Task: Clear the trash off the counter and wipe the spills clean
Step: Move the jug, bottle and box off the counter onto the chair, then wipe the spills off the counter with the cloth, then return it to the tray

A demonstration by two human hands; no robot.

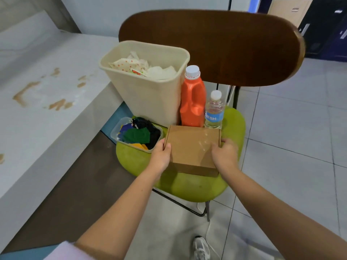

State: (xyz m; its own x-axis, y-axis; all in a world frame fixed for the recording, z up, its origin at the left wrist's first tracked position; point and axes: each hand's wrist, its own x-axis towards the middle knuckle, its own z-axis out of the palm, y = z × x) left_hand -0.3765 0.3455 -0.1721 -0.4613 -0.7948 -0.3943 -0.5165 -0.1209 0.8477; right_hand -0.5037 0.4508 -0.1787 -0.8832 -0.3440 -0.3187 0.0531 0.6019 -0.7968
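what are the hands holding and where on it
Both hands grip the cardboard box on the chair seat: left hand on its left edge, right hand on its right edge.

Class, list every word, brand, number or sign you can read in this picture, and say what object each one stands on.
"ESH": white letters on the blue label of the water bottle; the start of the word is turned out of view.
Orange jug: no label shows.
Cardboard box: plain, no print.
Brown door at top right: a small sign, too blurred to read.
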